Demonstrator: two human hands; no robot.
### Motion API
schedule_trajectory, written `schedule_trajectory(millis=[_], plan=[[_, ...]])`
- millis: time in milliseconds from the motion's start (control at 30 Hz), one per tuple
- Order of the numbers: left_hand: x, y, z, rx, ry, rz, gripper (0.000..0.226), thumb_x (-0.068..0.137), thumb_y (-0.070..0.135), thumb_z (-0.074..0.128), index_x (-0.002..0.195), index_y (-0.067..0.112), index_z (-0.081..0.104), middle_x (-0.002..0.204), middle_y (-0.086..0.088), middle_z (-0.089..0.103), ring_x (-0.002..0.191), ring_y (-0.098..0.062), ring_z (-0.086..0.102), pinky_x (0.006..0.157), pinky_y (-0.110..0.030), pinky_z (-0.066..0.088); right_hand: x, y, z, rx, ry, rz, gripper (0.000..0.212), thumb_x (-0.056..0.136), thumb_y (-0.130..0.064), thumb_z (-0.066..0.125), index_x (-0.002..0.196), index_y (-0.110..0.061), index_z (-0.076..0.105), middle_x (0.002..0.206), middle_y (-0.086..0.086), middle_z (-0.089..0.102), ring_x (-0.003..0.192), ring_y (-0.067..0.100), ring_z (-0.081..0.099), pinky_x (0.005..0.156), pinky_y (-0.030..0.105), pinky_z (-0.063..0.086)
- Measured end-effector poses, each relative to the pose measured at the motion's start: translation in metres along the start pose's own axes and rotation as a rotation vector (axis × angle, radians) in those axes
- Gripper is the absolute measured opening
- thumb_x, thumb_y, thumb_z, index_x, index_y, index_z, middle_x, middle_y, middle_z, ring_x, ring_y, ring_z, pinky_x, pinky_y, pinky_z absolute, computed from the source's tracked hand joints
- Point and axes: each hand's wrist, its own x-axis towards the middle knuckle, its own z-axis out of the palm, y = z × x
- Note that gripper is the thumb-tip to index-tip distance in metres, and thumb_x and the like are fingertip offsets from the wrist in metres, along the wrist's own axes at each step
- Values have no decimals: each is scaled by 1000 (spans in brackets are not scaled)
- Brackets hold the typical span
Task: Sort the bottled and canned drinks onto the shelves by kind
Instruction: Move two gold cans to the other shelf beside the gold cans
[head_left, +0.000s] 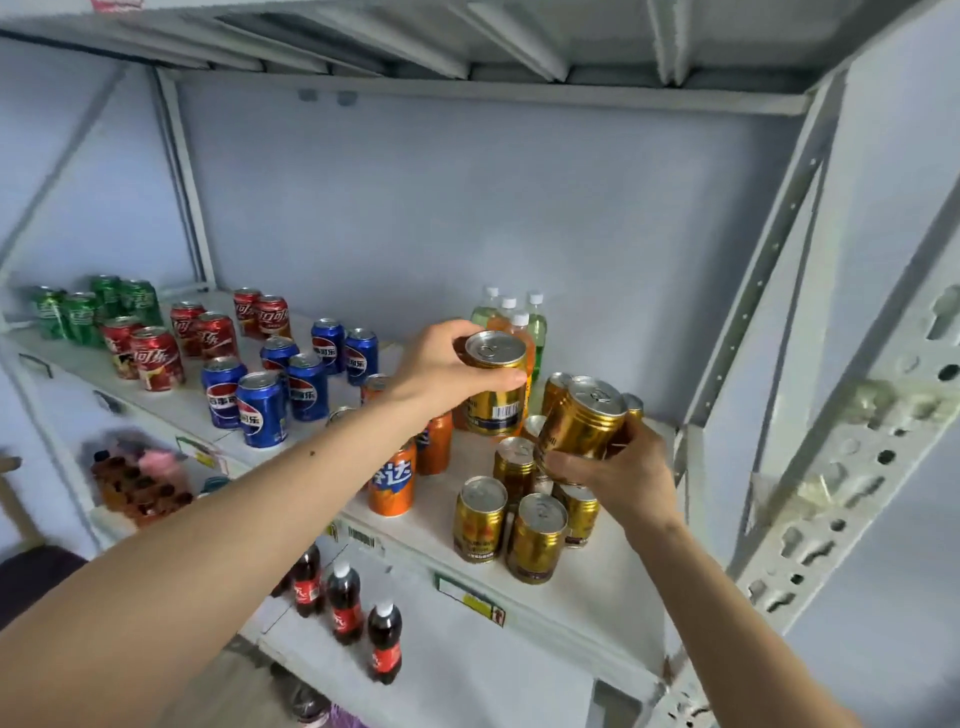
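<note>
My left hand (441, 364) grips an upright gold can (496, 400) near its top, at the right part of the white shelf (597, 582). My right hand (628, 473) holds a second gold can (582, 421) tilted, above a cluster of several gold cans (535, 535) standing on the shelf. Orange cans (393, 480) stand just left of the gold ones, partly hidden by my left forearm. Further left stand blue cans (262, 410), red cans (156, 358) and green cans (80, 317). Small bottles with white caps (535, 322) stand at the back, behind the gold can.
On the shelf below stand cola bottles (345, 603) and, at the left, a blurred pack of dark bottles (140, 483). A perforated upright post (841, 447) bounds the shelf on the right. Another shelf board (467, 88) runs overhead.
</note>
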Motion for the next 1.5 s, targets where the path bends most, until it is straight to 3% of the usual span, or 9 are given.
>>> schedule_trajectory(millis=[167, 267, 400, 567, 767, 1067, 1233, 1400, 1500], plan=[[64, -6, 25, -55, -23, 42, 85, 40, 59, 85, 115, 23, 65, 111, 6, 69, 103, -15, 63, 91, -39, 54, 57, 3, 0, 1, 158, 71, 58, 48, -28, 95, 98, -25, 64, 88, -9, 70, 82, 9, 67, 76, 31, 56], [100, -13, 41, -41, -86, 101, 66, 61, 44, 87, 117, 19, 64, 112, 6, 67, 103, -14, 62, 79, -25, 52, 90, 7, -1, -14, 238, 112, 68, 51, -27, 94, 111, -15, 64, 95, -3, 70, 89, 17, 66, 78, 34, 56], [132, -19, 63, -45, -194, 153, 74, 70, 40, 83, 134, 19, 53, 120, 10, 56, 106, -8, 53, 70, -11, 39, 121, 13, -3, 11, 295, 156, 64, 58, -25, 93, 114, -14, 62, 96, -1, 64, 91, 18, 60, 67, 23, 46], [165, -28, 102, 2, -331, 158, 68, 73, 37, 82, 130, 18, 52, 123, 2, 59, 113, -17, 56, 89, -30, 50, 154, 32, 0, 64, 353, 227, 69, 58, -24, 93, 118, -15, 60, 104, 0, 67, 96, 19, 63, 80, 34, 51], [195, -47, 147, 86, -403, 110, 70, 76, 36, 80, 133, 14, 46, 127, -5, 57, 115, -22, 54, 90, -31, 47, 182, 67, 1, 139, 351, 331, 75, 56, -6, 92, 121, -15, 55, 103, 2, 68, 90, 17, 65, 78, 33, 53], [217, -91, 194, 211, -488, 11, 73, 74, 40, 80, 131, 11, 44, 126, -9, 55, 115, -25, 54, 80, -27, 46, 202, 124, 7, 181, 322, 463, 70, 64, -7, 87, 122, -16, 49, 102, 2, 63, 88, 17, 60, 66, 26, 47], [217, -107, 206, 284, -513, -19, 78, 73, 41, 81, 134, 12, 42, 133, -11, 49, 120, -25, 51, 90, -31, 51, 206, 148, 16, 215, 359, 509, 75, 65, -18, 85, 127, -22, 43, 114, 7, 60, 102, 26, 58, 90, 46, 52], [217, -114, 212, 304, -501, -5, 80, 71, 37, 84, 135, 10, 45, 136, -10, 51, 123, -25, 51, 96, -33, 50, 204, 162, 17, 173, 334, 541, 71, 64, -23, 86, 122, -22, 46, 114, 8, 61, 100, 25, 59, 69, 32, 48], [218, -118, 213, 346, -513, -17, 82, 69, 35, 86, 136, 7, 46, 135, -10, 53, 122, -25, 53, 96, -32, 48, 202, 168, 18, 111, 293, 568, 71, 61, -20, 88, 119, -22, 47, 111, 6, 62, 100, 26, 61, 72, 35, 53]])
